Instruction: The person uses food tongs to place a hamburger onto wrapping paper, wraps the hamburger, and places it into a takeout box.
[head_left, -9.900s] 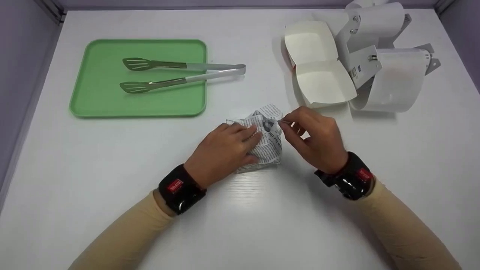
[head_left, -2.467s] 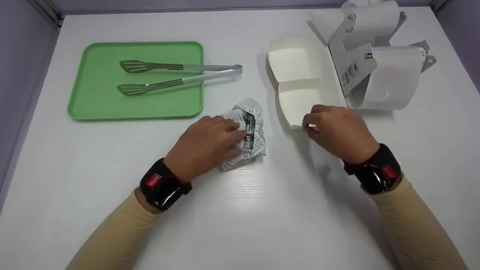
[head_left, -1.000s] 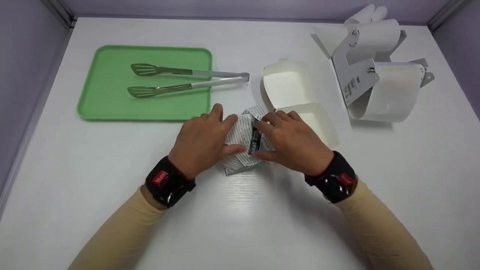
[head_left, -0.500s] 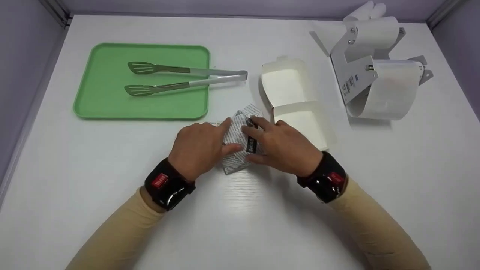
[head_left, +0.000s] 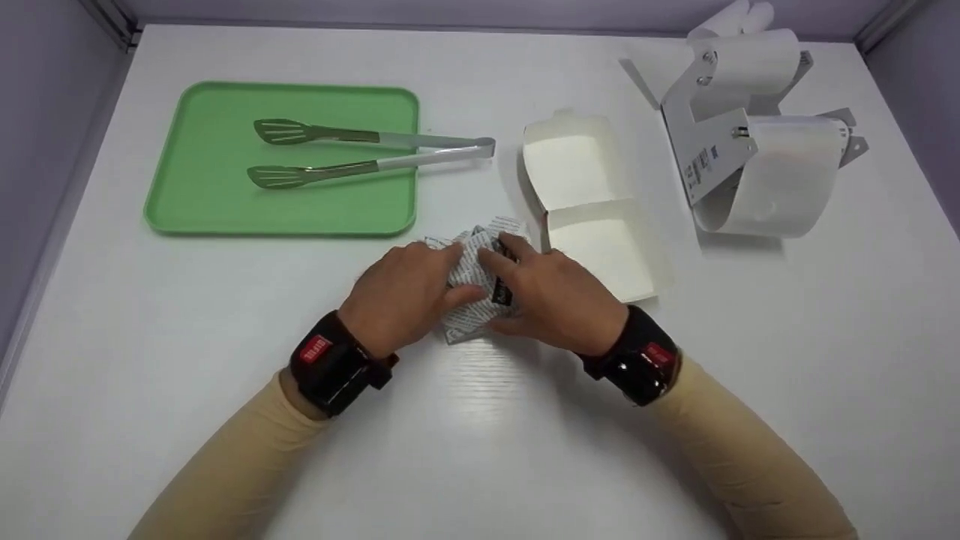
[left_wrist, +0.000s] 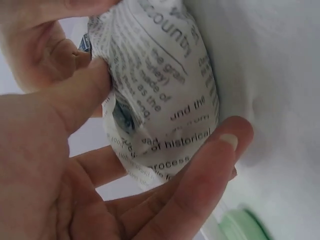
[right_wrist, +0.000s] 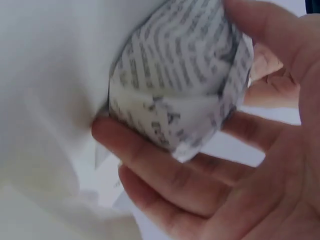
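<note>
A bundle wrapped in newsprint-patterned paper (head_left: 471, 262) lies on the white table between both hands, a dark label (head_left: 502, 291) on its top. From its left side my left hand (head_left: 401, 296) holds it, thumb on top and fingers around the edge. Across from that, my right hand (head_left: 562, 300) grips the right side. In the left wrist view, the thumb and fingers surround the printed wrapper (left_wrist: 160, 90). Curled right fingers bear against the wrapper (right_wrist: 170, 65) in the right wrist view. Whatever is inside stays hidden.
Just right of the hands lies an unfolded white paper box (head_left: 574, 176). A green tray (head_left: 202, 202) at the left back bears metal tongs (head_left: 341, 139), their handle end past its rim. A metal rack with white rolls (head_left: 787, 172) stands at the back right.
The dark label has appeared on the bundle. The open box has come nearer, away from the rack. My right hand has left the box and moved left onto the bundle.
</note>
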